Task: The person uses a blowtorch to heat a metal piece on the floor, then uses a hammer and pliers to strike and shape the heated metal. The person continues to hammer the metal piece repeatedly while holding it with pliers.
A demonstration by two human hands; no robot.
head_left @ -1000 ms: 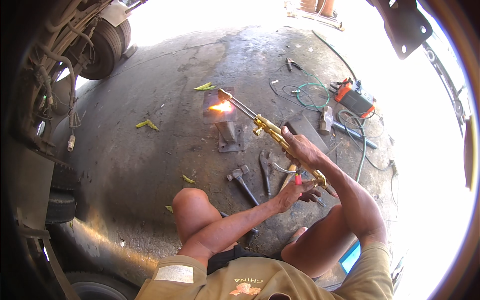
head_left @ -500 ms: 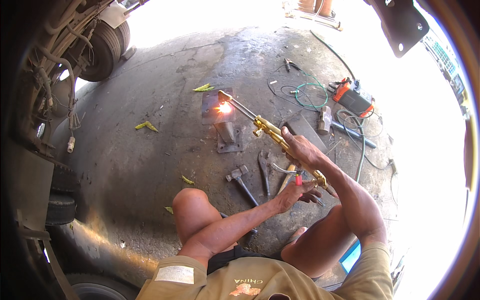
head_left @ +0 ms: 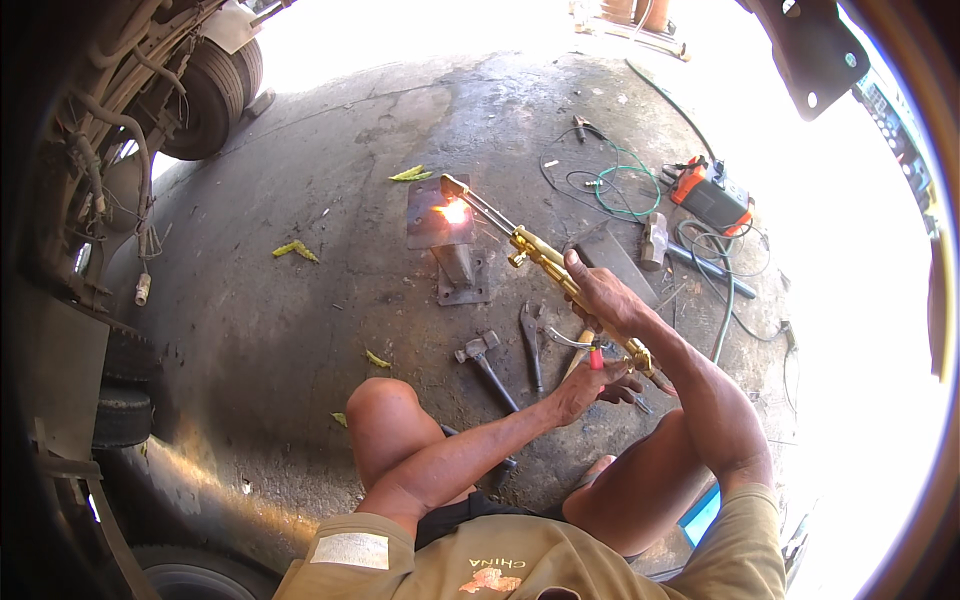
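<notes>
My right hand is wrapped round the brass body of a cutting torch, its thumb along the top. The torch slants up and left, and its angled tip hovers over a dark steel plate. A bright orange flame glows at the plate with a few sparks. This plate tops a short metal post on a bolt-holed base plate. My left hand, crossing in front of me, is closed round a small red object; its fingertips are by the torch's rear valves.
On the concrete lie a hammer, a wrench, a sledgehammer and a flat dark plate. An orange-black machine with cables stands at right. Truck tyres and hanging hoses line the left side.
The flame spot on the plate looks larger and more spread, with more sparks. The whole view has shifted slightly; both hands keep their hold.
</notes>
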